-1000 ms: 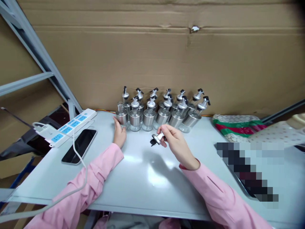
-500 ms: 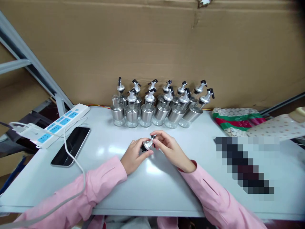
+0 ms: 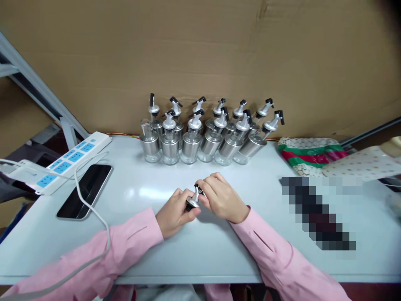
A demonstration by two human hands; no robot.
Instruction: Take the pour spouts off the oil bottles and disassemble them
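Observation:
Above the middle of the table, my left hand [image 3: 176,213] grips a silver pour spout [image 3: 193,202] by its base, thumb in front. The spout has a black stopper below and a small black flip cap on top. My right hand [image 3: 221,197] pinches that black cap from the right, its fingers bent around it. Just beyond my hands stand glass bottles with steel bands in two rows, most topped with the same kind of spout. The front-left bottle [image 3: 149,144] has a bare glass neck. At the front right, one bottle [image 3: 250,146] looks tilted in this view.
On the left, a white power strip [image 3: 73,161] and a phone [image 3: 84,192] lie under a white cable [image 3: 94,209]. A patterned bag [image 3: 313,152] is at the back right, near a pixelated dark object [image 3: 316,213]. Cardboard [image 3: 200,50] walls the back.
My right hand has turned, bringing its knuckles over the spout's cap with the fingers more curled. The spout stands more upright in my left hand. The whole view has shifted slightly.

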